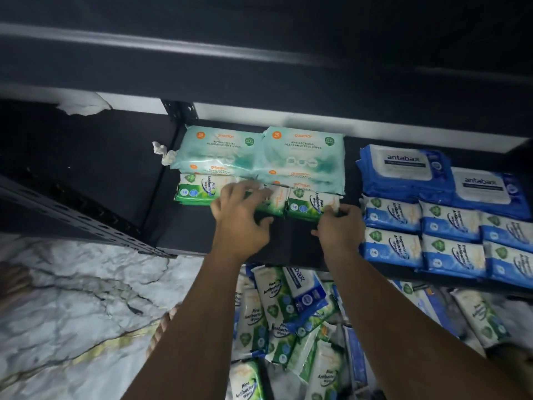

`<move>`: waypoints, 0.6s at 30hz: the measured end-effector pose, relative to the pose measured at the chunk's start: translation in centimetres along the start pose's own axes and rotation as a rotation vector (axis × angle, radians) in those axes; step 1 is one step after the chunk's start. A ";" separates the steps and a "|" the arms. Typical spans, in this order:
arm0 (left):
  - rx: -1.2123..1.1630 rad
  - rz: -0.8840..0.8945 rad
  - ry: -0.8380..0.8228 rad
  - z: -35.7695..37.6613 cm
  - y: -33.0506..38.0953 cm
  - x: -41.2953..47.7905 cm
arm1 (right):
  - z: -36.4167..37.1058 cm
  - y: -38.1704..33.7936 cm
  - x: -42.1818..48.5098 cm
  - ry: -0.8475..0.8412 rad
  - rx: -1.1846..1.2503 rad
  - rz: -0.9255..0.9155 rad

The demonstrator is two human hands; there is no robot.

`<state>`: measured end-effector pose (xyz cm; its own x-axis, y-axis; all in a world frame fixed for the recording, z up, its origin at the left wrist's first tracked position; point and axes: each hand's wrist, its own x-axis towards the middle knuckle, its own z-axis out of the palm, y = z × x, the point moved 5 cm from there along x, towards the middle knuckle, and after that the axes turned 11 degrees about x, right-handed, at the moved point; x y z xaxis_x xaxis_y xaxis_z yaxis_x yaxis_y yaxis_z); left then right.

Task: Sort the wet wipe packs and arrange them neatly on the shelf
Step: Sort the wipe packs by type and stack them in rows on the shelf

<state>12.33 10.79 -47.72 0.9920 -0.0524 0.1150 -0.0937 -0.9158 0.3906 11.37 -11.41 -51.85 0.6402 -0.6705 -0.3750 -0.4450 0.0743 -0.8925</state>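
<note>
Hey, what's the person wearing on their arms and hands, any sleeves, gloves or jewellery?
Nothing visible: the left hand and right hand are ungloved, no rings, watch or bands showing; the left forearm and right forearm are bare, no sleeve in frame.

Black metal shelf (173,226), white marbled floor (72,298), dim light.

The left hand (242,215) covers most of the middle green pack (274,203). Its fingertips (259,187) are motion-blurred, so grip or press cannot be told. The right hand (340,226) hides the near corner of the right green pack (308,203). The lower Guardian packs (300,183) show only their edges. The frame cuts off the rightmost blue pack (516,264) and the floor pile (277,307), which both forearms cross. The small print is unreadable.
</note>
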 end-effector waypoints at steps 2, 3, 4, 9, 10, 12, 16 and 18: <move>0.085 0.001 0.005 1.3 0.8 -0.4 | 0.0 0.1 0.0 -0.011 -0.039 -0.023; 0.103 -0.018 0.037 1.7 0.9 -0.4 | 0.1 0.2 -0.1 -0.015 -0.053 -0.028; 0.113 -0.041 0.081 1.9 0.9 -0.2 | 0.2 0.2 -0.1 -0.017 -0.064 -0.035; 0.140 -0.106 0.166 2.5 1.4 0.1 | 0.8 0.5 0.0 -0.013 -0.139 -0.101; 0.147 -0.108 0.167 2.6 1.4 0.0 | 0.9 0.6 0.2 -0.013 -0.157 -0.112; 0.158 -0.106 0.167 2.7 1.5 -0.2 | 0.8 0.6 0.4 -0.025 -0.174 -0.107; 0.099 -0.092 0.141 2.2 1.9 -0.9 | -0.3 -0.5 -0.2 -0.081 -0.150 -0.052; 0.044 -0.141 0.160 1.4 2.2 -2.2 | -2.0 -1.2 -1.7 -0.098 -0.099 -0.056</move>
<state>10.02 8.37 -48.42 0.9686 0.1381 0.2070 0.0522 -0.9261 0.3736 9.55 -11.77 -49.66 0.7214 -0.5962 -0.3523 -0.4634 -0.0375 -0.8853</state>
